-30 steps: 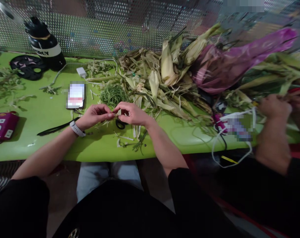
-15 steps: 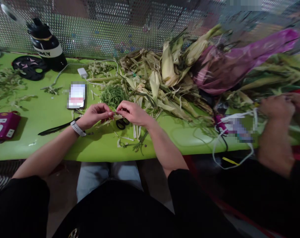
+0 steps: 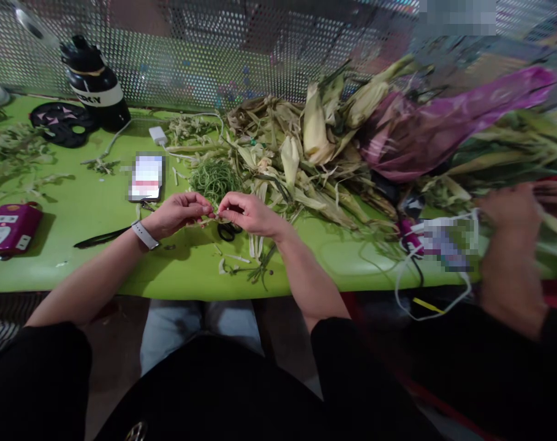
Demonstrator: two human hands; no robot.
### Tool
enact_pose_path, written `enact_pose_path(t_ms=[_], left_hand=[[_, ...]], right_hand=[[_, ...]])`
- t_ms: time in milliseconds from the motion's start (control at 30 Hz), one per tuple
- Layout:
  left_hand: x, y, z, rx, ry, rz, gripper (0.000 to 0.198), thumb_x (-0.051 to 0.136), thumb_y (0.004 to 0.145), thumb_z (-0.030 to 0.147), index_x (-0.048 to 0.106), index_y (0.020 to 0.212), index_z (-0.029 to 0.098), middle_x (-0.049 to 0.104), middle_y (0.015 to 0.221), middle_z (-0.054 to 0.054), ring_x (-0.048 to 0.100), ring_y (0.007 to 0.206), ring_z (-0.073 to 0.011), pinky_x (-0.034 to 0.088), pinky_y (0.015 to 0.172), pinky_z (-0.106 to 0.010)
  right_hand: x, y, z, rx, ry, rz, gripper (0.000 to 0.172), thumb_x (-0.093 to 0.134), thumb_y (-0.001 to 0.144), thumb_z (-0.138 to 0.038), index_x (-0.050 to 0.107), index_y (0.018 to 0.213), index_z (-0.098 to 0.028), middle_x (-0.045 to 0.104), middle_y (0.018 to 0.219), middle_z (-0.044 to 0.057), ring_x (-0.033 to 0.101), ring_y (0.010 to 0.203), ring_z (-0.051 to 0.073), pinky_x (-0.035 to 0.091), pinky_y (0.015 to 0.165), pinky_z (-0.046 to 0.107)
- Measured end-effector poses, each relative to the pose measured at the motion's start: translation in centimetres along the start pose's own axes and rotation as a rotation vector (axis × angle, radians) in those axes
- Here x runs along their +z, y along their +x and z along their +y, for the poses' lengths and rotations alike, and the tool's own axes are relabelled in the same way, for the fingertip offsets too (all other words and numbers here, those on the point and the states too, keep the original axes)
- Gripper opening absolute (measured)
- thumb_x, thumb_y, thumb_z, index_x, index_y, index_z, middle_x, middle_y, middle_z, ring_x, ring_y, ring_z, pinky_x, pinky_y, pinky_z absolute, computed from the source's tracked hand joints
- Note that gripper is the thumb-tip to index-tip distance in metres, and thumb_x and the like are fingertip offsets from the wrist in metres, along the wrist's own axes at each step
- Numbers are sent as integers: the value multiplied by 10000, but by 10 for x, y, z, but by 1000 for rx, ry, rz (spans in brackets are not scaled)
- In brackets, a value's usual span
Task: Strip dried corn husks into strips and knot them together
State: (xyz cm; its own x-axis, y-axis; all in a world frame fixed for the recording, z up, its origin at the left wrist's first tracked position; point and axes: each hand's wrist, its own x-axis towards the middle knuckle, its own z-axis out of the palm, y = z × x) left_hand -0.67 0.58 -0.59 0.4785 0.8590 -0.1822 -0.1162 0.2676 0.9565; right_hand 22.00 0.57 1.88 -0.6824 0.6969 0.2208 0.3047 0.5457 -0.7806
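My left hand (image 3: 179,212) and my right hand (image 3: 246,212) meet fingertip to fingertip just above the green table (image 3: 76,257). Both are pinched shut on a thin pale strip of corn husk (image 3: 212,214) between them. Black-handled scissors (image 3: 227,231) lie on the table right under my right hand. A bundle of thin green strands (image 3: 212,177) lies just beyond my fingers. Behind it sprawls a heap of corn husks and ears (image 3: 306,153). My left wrist wears a white band.
A phone (image 3: 146,177) lies left of the strands, with a white charger (image 3: 157,135) behind it. A black jug (image 3: 97,86) and black lid (image 3: 62,122) stand far left, a magenta box (image 3: 9,228) near the edge. A purple bag (image 3: 434,122) tops the heap. Another person's hands (image 3: 512,214) work at right.
My two hands have stayed pinched together on the strip, shifting only slightly. The other person's hands at the right have moved a little. The view has tilted down slightly.
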Motion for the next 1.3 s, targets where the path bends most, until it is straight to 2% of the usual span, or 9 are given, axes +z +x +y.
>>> enact_pose_path(t_ms=[200,300,400,500,600,700,933,1133,1300], left_hand=[[-4,0,2,-33,41,-28,239,822,691,240,738,898,155,746,821,-57,563,530,-49,338,422,-146],[-4,0,4,-27,83,-43,271,835,675,240,736,909,145,748,823,-66,575,541,-53,355,430,-140],[-3,-1,5,10,134,-51,286,840,674,247,728,910,131,744,803,-68,611,579,-69,400,462,-140],[-2,-2,5,72,153,-65,276,833,687,238,722,915,130,744,812,-65,656,658,-94,494,575,-172],[-2,-2,5,126,157,-73,246,826,697,225,716,896,130,748,834,-65,688,753,-118,545,728,-228],[-1,-2,6,167,183,-52,242,828,694,237,706,872,128,743,812,-64,690,754,-130,549,764,-261],[5,-10,14,331,582,111,198,777,703,229,715,864,134,736,816,-64,666,730,-142,527,703,-254],[12,-12,4,504,937,321,149,715,739,214,729,887,196,736,848,-54,658,767,-169,502,732,-278],[16,-11,-3,622,1053,394,131,667,815,246,740,917,212,742,883,-72,653,833,-204,489,779,-318]], right_hand=[[-1,-3,-2,2,24,-43,161,567,897,-323,602,882,-166,605,834,33,504,693,125,399,642,279],[-4,-5,-2,48,56,3,130,599,835,-272,589,915,-169,586,886,29,496,672,110,398,605,264],[-4,-4,-2,76,15,24,247,631,756,-206,579,995,-169,575,999,46,515,688,106,410,607,264],[0,0,0,139,-42,-70,323,668,751,-235,580,1054,-165,606,1018,61,516,660,104,408,593,265],[7,3,6,138,-73,-87,225,656,798,-265,614,992,-159,643,971,58,515,660,106,400,618,266],[10,4,13,49,-106,-39,111,601,849,-238,648,912,-159,663,909,50,548,733,131,398,683,276],[10,4,16,9,-225,33,111,604,860,-241,683,892,-170,677,894,53,582,787,156,409,730,288],[12,4,13,16,-218,68,149,607,838,-258,696,898,-156,693,915,67,571,726,141,418,698,282],[12,6,14,194,-3,139,242,571,870,-336,685,928,-130,641,716,17,492,590,106,370,583,252]])
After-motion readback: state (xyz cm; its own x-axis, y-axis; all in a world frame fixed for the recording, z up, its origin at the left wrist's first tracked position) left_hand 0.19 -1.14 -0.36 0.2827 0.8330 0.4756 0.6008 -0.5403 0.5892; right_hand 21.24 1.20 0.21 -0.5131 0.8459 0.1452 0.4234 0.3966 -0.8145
